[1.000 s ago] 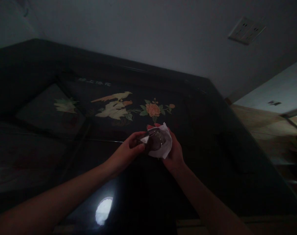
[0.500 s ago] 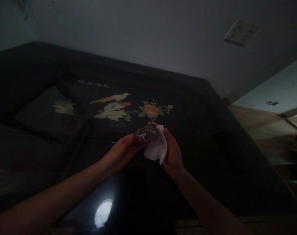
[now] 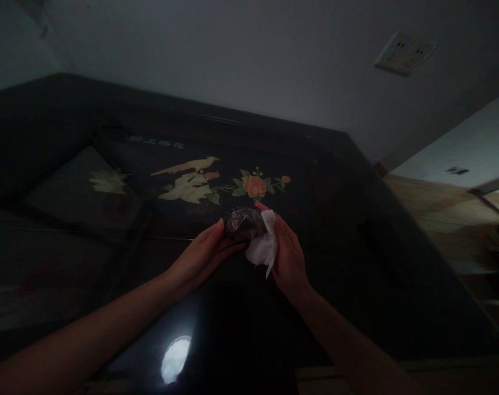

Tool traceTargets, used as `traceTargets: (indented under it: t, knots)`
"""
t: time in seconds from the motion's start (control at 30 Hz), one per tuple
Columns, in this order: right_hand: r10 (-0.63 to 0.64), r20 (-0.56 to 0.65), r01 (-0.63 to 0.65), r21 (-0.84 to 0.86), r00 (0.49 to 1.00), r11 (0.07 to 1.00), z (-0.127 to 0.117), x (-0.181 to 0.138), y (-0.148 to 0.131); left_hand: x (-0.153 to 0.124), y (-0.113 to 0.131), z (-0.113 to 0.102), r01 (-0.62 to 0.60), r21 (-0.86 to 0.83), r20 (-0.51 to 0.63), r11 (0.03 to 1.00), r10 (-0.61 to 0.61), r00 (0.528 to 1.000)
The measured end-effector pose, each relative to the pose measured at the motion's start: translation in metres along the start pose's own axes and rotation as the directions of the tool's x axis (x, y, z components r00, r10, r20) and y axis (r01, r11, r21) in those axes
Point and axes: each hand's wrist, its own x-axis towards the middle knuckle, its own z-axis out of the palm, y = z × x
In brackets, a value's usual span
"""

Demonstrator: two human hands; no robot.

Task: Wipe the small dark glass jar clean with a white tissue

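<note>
A clear, shiny glass cup (image 3: 241, 224) lies sideways between my two hands, above the dark glossy tabletop (image 3: 335, 312). My left hand (image 3: 210, 244) is closed around its left end, thumb on the near side and fingers underneath. A white tissue (image 3: 262, 248) is pinched in my right hand (image 3: 288, 252), which presses it against the cup's right end. The tissue's lower corner hangs loose. Dim light hides the cup's fine detail and some fingertips.
Inlaid on the dark surface are a bird (image 3: 191, 164) and a pink flower (image 3: 254, 186). A pale wall (image 3: 233, 60) with a socket plate (image 3: 404, 53) rises behind. Wooden floor (image 3: 422, 211) shows at the right. A bright reflection sits near the front.
The cup has turned slightly in my hands, and the tissue has shifted and folded a little at its right end. Both hands stay in nearly the same place.
</note>
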Motion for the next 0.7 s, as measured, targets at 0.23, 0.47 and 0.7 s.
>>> traceTargets:
  t: [0.23, 0.47, 0.7]
  knots:
    - [-0.042, 0.013, 0.043, -0.075, 0.999, 0.996, -0.0012, -0.0006, 0.0034, 0.0008, 0.002, 0.0012, 0.015, -0.024, -0.066, 1.0, -0.017, 0.998]
    - [-0.05, 0.05, 0.057, -0.136, 0.997, 0.989, 0.0002, -0.0026, 0.0039, -0.0009, 0.0037, 0.0074, 0.097, -0.154, -0.09, 0.983, -0.112, 0.99]
    - [-0.032, 0.097, 0.042, -0.109, 0.995, 0.993, 0.0036, -0.0059, -0.0002, -0.0019, 0.0012, 0.0066, 0.066, -0.099, -0.01, 0.993, -0.067, 0.998]
